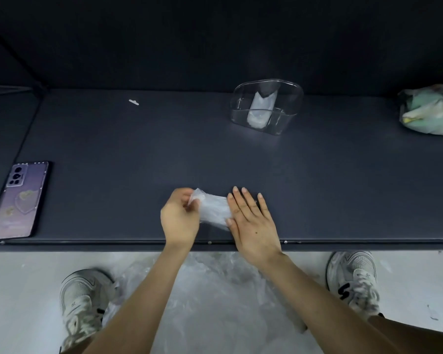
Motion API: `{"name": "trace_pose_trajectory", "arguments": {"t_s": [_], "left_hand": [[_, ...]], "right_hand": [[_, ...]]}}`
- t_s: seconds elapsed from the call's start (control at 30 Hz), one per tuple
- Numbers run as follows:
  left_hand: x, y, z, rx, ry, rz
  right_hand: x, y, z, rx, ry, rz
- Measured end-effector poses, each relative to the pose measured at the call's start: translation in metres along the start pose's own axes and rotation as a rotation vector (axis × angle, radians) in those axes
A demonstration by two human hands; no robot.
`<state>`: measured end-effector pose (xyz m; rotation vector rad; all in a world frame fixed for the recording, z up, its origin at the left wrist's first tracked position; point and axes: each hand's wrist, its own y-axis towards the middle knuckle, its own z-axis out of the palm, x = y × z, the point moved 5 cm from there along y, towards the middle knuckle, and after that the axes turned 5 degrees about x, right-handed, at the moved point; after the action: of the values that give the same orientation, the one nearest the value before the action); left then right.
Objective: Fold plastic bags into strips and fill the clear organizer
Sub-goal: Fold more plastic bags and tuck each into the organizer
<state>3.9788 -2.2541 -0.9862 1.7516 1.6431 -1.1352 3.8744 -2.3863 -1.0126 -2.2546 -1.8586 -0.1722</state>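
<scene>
The left hand (180, 217) pinches the clear bag (214, 210); the right hand (251, 221) presses it flat, fingers straight. If the right hand lifts, the slippery fold may spring open.

Dark desk (138, 154). At near edge, centre: a clear plastic bag (214, 209), partly folded. The left hand (179, 221) pinches its raised left end; the right hand (253, 226) lies flat on its right end, fingers (243, 200) straight. Far, right of centre: clear organizer (289, 103), one folded strip (260, 108) leaning inside. Near left: phone (18, 200), face down. Far right: printed green-and-white bag (430, 111). On the floor between two shoes (85, 302): loose clear plastic (215, 290).
</scene>
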Motion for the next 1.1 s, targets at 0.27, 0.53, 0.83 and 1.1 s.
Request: {"name": "trace_pose_trajectory", "arguments": {"t_s": [0.27,0.53,0.83,1.1], "left_hand": [[-0.022,0.011,-0.028,-0.148,0.046,0.278],[0.016,-0.009,0.034,0.335,0.817,0.734],[0.017,-0.009,0.038,0.357,0.883,0.703],[0.015,-0.011,0.039,0.4,0.868,0.678]], "right_hand": [[0.001,0.0,0.004,0.065,-0.02,0.031],[0.002,0.0,0.001,0.07,0.0,0.03],[-0.036,-0.023,-0.014,0.084,-0.104,0.033],[0.008,0.017,-0.005,0.031,0.016,0.162]]}}
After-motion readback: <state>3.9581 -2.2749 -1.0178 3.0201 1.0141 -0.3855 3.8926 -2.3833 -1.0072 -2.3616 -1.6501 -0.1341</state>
